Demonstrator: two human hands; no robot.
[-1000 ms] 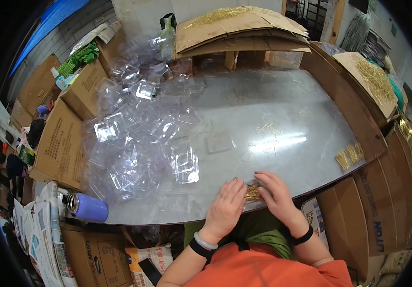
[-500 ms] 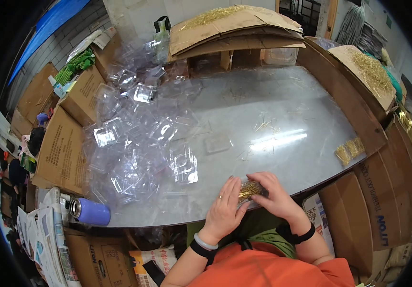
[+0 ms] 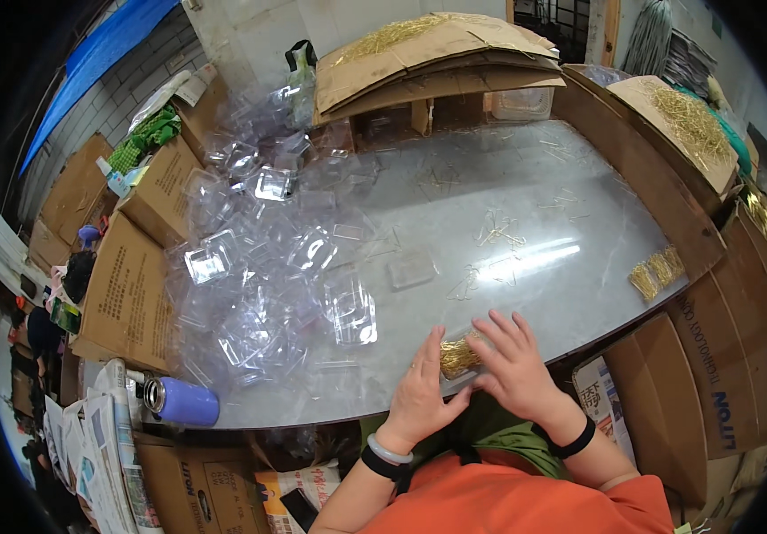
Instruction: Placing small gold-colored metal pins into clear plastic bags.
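Observation:
A small clear plastic box (image 3: 457,357) packed with thin gold wire pieces sits between my hands at the near edge of the table. My left hand (image 3: 419,384) cups its left side, fingers straight along the wall and thumb near its front. Over the right edge of the box, my right hand (image 3: 519,363) has its fingers stretched and spread, partly covering the gold pieces. Whether the right fingertips touch the box is hard to see. An empty clear container (image 3: 411,268) lies on the grey tabletop (image 3: 481,178) beyond my hands.
Clear plastic containers (image 3: 259,294) are heaped along the left side. A purple bottle (image 3: 186,401) lies at the front left. Filled gold packs (image 3: 657,271) lie at the right edge, and loose gold wires (image 3: 497,230) are scattered mid-table. Cardboard walls (image 3: 664,191) border the table.
My right hand has loosened from the box, and its fingers are now stretched and spread. The left hand stays beside it. The whole view has shifted slightly.

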